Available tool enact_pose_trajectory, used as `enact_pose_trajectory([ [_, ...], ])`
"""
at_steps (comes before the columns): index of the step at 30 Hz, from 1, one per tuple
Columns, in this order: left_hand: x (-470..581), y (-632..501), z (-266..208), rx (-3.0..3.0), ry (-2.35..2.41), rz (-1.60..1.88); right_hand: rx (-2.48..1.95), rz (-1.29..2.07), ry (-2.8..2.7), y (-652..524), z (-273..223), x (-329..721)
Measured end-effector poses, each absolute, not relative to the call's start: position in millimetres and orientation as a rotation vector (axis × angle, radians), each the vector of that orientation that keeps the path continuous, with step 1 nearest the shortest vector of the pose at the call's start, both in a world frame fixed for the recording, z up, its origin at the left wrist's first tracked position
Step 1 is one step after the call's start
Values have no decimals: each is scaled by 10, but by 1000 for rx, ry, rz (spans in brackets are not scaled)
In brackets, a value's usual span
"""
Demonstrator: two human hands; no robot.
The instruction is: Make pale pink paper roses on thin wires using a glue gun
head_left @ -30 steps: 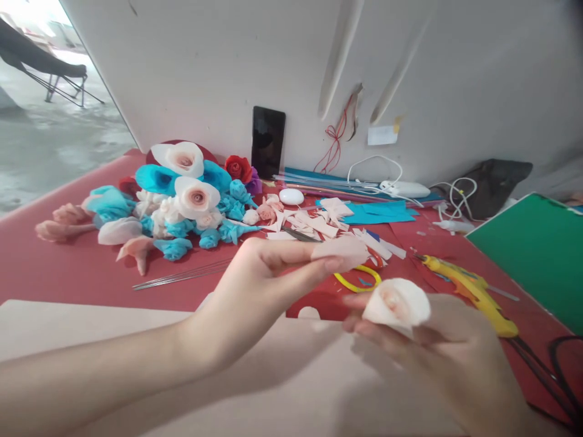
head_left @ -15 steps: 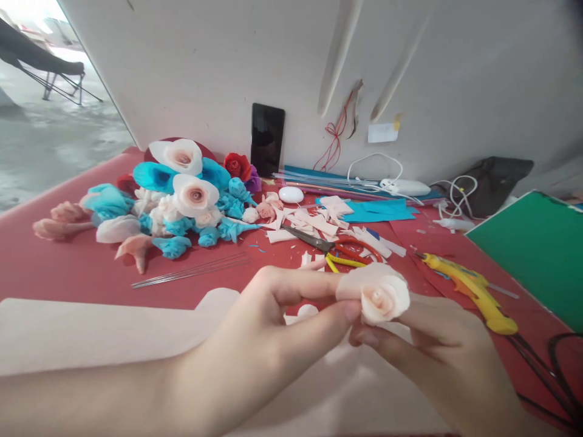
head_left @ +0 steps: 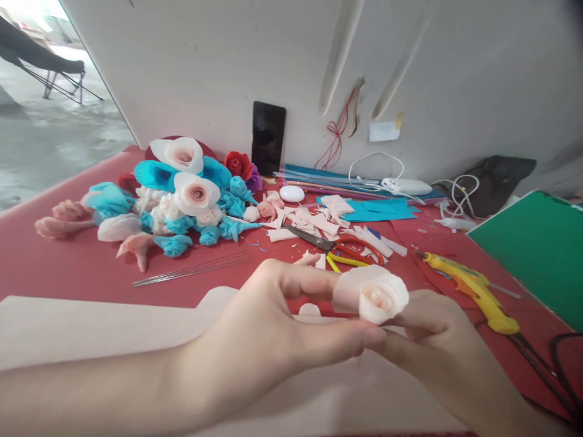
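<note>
Find the rose [head_left: 381, 298] just right of centre in the lower half of the frame, held up above the pale sheet [head_left: 91, 328] and facing the camera, with a pinkish coiled middle. Note a petal [head_left: 348, 291] fanned out at the left side of the rose, overlapping or just touching the outer layer; impossible to say whether fixed there.

See the left hand [head_left: 268, 346] with forefinger reaching behind the petal and thumb stretched beneath the rose, meeting or nearly meeting the right hand [head_left: 441, 346]; no telling, with the fingertip hidden, whether pinching or merely steadying. See the right hand, at lower right, apparently closed on the base of the rose from below, with part of the grip out of sight.

Judging by the thin, papery look, likely to weigh next to nothing, to feel dry rather than slippery, to bend under slight pressure and to crease or tear easily at the rim. Best gripped at the narrow base, probably the firmest part. Touch the petal lightly near the lower edge; keep off the coiled middle. Spot the scissors [head_left: 330, 244] beyond the hands and the glue gun [head_left: 478, 294] at right, both untouched.
</note>
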State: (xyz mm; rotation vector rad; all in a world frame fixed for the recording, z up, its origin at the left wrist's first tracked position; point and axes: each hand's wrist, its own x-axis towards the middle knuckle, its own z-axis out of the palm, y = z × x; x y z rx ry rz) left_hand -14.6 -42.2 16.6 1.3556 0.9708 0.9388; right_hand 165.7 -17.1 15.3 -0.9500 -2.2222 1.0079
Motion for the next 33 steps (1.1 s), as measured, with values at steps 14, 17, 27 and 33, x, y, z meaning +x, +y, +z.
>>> enact_pose_trajectory([
  [14, -182, -419, 191, 1378, 991, 859, -1076, 1209, -2149, -151, 136, 1661],
  [17, -179, -412, 207, 1383, 993, 869, -1144, 1175, -2159, -161, 144, 1673],
  [27, -174, -356, 218, 1315, 877, 914, -1149, 987, -2235, -199, 186, 1724],
  [33, -164, -337, 236, 1271, 867, 943, -1168, 970, -2223, -183, 201, 1675],
])
